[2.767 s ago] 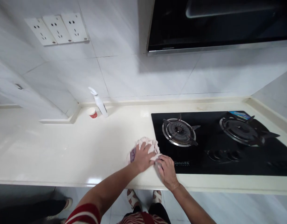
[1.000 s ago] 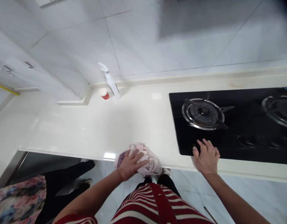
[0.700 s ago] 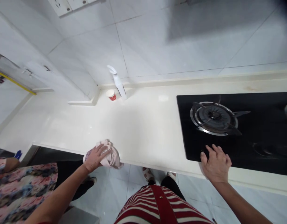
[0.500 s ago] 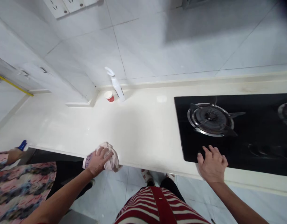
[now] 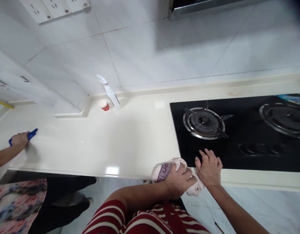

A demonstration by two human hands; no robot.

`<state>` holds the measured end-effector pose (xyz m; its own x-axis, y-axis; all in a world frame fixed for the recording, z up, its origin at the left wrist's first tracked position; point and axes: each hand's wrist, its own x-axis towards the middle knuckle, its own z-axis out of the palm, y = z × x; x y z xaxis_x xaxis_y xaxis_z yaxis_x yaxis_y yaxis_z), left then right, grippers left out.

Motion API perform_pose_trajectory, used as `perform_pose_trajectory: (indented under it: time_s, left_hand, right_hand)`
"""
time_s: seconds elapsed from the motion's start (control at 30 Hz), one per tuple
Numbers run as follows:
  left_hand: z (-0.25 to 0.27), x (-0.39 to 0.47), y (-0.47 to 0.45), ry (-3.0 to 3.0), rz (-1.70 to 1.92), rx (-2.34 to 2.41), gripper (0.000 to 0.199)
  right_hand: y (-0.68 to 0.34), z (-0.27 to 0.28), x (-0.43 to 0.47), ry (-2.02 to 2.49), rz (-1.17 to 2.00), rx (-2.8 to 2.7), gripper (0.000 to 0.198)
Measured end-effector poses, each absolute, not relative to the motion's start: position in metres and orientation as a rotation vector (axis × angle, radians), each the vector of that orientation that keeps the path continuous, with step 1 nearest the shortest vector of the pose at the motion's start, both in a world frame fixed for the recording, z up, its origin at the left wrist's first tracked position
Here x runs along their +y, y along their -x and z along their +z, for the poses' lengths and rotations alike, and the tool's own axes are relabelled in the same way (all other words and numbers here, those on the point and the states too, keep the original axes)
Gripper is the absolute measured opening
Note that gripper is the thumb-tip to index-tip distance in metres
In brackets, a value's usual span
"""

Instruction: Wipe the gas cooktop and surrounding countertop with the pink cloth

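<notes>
My left hand [image 5: 179, 180] grips a crumpled pale pink cloth [image 5: 164, 170] with a purple printed band. It presses the cloth on the front edge of the white countertop [image 5: 137, 139], close to the stove's near left corner. Part of the cloth hangs over the edge. Beside it, my right hand [image 5: 208, 167] rests with fingers spread on the front rim of the black gas stove [image 5: 228, 146], holding nothing. Above that hand lies the left burner [image 5: 204, 123] with its metal pan supports.
A white spray bottle [image 5: 111, 94] and a red-and-white paper cup [image 5: 104, 105] stand near the back wall. At the left, another person's hand [image 5: 19, 139] holds a blue cloth [image 5: 32, 134] on the counter. The range hood [image 5: 201, 9] juts out above.
My left hand has slid the pink cloth rightward along the counter edge to beside my right hand. The other person's hand with the blue cloth has moved farther onto the counter. The view has shifted right.
</notes>
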<state>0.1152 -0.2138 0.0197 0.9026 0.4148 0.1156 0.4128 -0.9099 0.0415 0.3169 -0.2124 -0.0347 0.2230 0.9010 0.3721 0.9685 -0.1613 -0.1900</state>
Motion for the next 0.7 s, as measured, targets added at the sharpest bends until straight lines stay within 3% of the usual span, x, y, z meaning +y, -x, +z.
perform_pose_trajectory:
  time_s: [0.17,0.43,0.7]
  left_hand:
    - [0.033,-0.206,-0.067,-2.907,0.172,0.631,0.044]
    - [0.026,-0.191,0.096,-2.813,-0.005,1.19,0.083]
    - [0.049,-0.067,0.032,-2.557,-0.023,1.731,0.062]
  right_hand:
    - [-0.316,-0.032,-0.214,2.126,-0.25,-1.736,0.045]
    - [-0.309,-0.029,-0.207,2.173,-0.331,-1.751,0.041]
    - [-0.309,-0.027,-0.205,2.187,-0.314,-1.756,0.04]
